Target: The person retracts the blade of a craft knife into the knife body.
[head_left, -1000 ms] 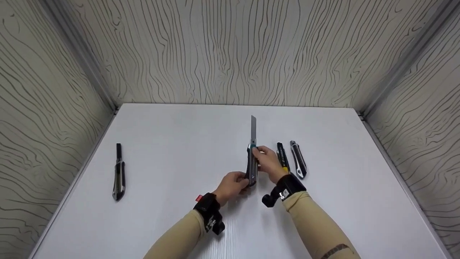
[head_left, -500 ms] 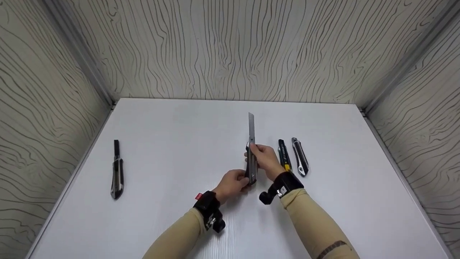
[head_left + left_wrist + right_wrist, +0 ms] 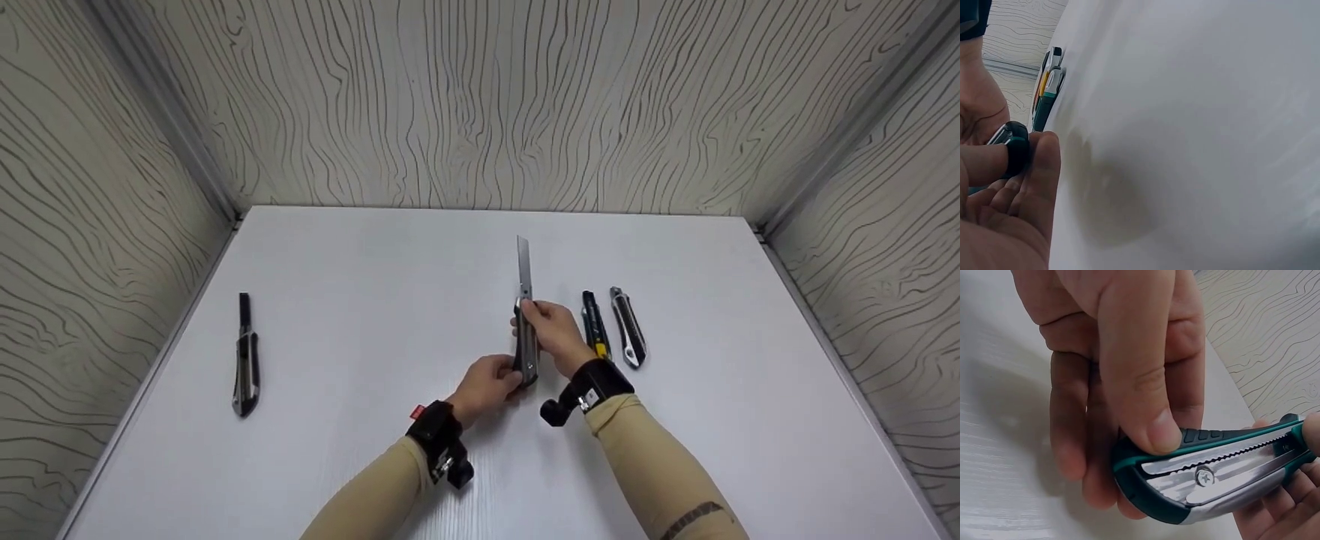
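Note:
Both my hands hold a green-and-black utility knife (image 3: 527, 349) over the middle of the table, its long blade (image 3: 524, 262) out and pointing away from me. My left hand (image 3: 484, 386) pinches the butt end between thumb and fingers. Higher up, my right hand (image 3: 556, 331) grips the handle near the blade. The right wrist view shows the left thumb (image 3: 1162, 430) pressed on the butt and the right thumb (image 3: 1311, 433) at the green slider in the metal track. In the left wrist view, the left fingers (image 3: 1041, 180) curl under the knife's dark end (image 3: 1018, 149).
Another utility knife (image 3: 246, 371) lies alone at the left of the white table (image 3: 375, 285). Just right of my right hand lie a black knife with a yellow part (image 3: 594, 326) and a grey-and-black one (image 3: 628, 326). Wood-patterned panels (image 3: 480, 105) enclose the back and sides.
The right thumb has slid slightly forward, covering the teal part that showed near the blade a second ago. The blade leans a little more to the left. The head view has shifted slightly.

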